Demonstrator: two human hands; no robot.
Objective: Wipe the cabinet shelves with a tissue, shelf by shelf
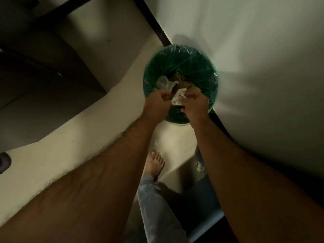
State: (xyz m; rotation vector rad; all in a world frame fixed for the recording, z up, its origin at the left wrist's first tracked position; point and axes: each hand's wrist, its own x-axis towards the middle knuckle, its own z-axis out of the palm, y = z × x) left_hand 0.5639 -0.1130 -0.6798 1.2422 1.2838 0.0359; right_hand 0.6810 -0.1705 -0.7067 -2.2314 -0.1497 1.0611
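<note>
Both bare arms reach forward and down over a round waste bin lined with a translucent green plastic bag (180,55), which stands on the pale floor (52,155) against a white wall (254,50). The left hand (157,104) and the right hand (195,104) hang close together above the near part of the bin's opening, and between them is a crumpled white tissue (178,98). The right hand's fingers (190,95) are curled in and pinch the tissue at its right edge. The left hand's fingers (164,95) are curled as well and sit right at the tissue's left side, but whether they actually grip it or only touch it cannot be told from this view. The tissue hangs over the mouth of the bin, above the rubbish. Inside the bin lie another crumpled piece of white paper (164,83) toward the left and some brown cardboard scraps (185,81) near the middle. A dark baseboard (156,25) runs along the foot of the wall behind the bin. On the left stands a dark cabinet (35,67), its shelves not visible from here. Lower down, a bare foot (156,163) rests on the floor below a light blue trouser leg (157,207).
</note>
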